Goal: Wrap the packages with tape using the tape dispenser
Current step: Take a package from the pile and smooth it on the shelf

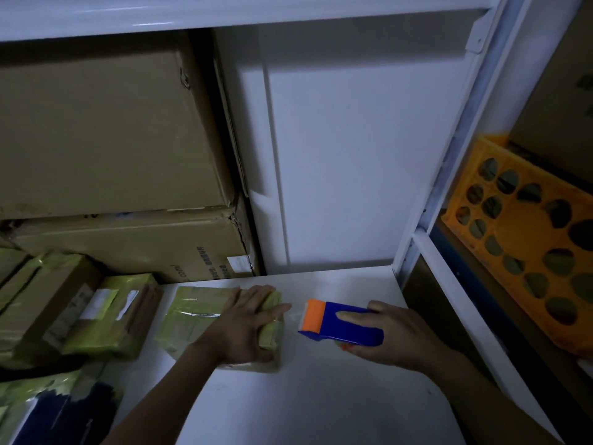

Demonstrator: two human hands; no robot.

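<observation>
While pinned under left hand [244, 326]: package [189, 313] flat on white counter [321, 396], toward its left side, wrapped in yellow-green film, palm and straight fingers pressing down on its right end
Right hand [398, 335]: grip wrapped round tape dispenser [343, 322], index finger laid along the blue top, orange mouth turned toward the package and just beside it
Tape strip: faint clear band seemingly stretched from orange mouth to package edge; too faint to be sure
Risk, slack: likely to sag, fold and stick to itself if dispenser drifts closer or tilts
Risk, slip: package apt to slide on the smooth counter under a hard pull, being held only by a flat palm
Risk, fingers: left fingertips close to the cutter edge; possible nick, or a finger taped over
Cartons [96, 123]: two big brown ones stacked at left rear, closed, contents hidden
Orange crate [519, 236]: on neighbouring rack at right, dark rounded shapes behind its round holes, cannot tell what
Wrapped packages [109, 313]: several more left of the counter, loose, in no container
</observation>
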